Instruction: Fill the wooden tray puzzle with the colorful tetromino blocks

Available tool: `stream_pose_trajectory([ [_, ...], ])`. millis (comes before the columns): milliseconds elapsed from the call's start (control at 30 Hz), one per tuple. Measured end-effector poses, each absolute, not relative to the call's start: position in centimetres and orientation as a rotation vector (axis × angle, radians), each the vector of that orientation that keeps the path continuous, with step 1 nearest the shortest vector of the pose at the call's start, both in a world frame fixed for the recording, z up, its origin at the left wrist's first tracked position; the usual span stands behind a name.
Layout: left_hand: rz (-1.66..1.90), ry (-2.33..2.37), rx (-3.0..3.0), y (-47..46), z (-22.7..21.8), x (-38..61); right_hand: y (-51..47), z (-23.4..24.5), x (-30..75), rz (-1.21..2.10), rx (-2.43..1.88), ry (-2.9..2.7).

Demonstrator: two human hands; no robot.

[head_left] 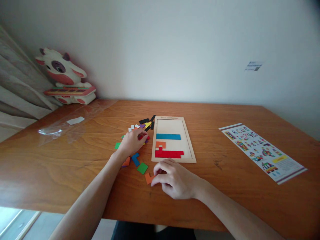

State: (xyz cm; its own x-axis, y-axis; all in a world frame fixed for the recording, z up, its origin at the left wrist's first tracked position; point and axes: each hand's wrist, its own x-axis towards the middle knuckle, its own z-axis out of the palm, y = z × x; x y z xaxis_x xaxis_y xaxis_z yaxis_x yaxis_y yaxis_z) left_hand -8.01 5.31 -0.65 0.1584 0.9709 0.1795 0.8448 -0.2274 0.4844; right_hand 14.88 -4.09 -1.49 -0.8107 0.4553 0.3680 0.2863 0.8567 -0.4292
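Wooden table [207, 133] fills most of my view. Over it, both forearms reach in from the near edge: the left forearm [100, 186] slants up toward the middle, the right forearm [225, 201] comes in low from the right, and the two converge.

Cow-shaped toy [65, 76] stands at the far left corner; printed sheet [262, 151] lies flat to the right. Between, shallow wooden board [170, 126] lies flat.

Left hand [132, 141]: palm down over the loose pieces [147, 124] beside the board's left side, wrist raised, fingers curled. Right hand [175, 178]: in front of the board's near edge, back upward, knuckles bent, thumb and forefinger parted in a C.

In the board: red shape [170, 154] along the near side, blue bar [168, 136] across the middle, small orange piece [160, 145] between them at left. Outside: green square [142, 168] near the board's near-left corner, then an orange angled piece [148, 178] at the right fingertips; pinched or merely touched, I cannot tell. Red bits show at the left fingertips; grip likewise unclear.
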Motion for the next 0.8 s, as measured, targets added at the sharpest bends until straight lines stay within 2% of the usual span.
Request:
stream_pose_trajectory([
  [233, 0.68, 1.757, 2.153, 5.1, -0.4, -7.7, -4.7, -1.8, 14.0, 0.397, -0.704, -2.524],
  [500, 0.677, 1.766, 2.17, 5.1, -0.6, -7.8, -4.6, -2.0, 14.3, 0.497, -0.609, -2.486],
  [800, 0.67, 1.747, 2.184, 4.9, -0.6, -7.6, -5.0, -2.0, 13.6, 0.351, -0.655, -2.515],
])
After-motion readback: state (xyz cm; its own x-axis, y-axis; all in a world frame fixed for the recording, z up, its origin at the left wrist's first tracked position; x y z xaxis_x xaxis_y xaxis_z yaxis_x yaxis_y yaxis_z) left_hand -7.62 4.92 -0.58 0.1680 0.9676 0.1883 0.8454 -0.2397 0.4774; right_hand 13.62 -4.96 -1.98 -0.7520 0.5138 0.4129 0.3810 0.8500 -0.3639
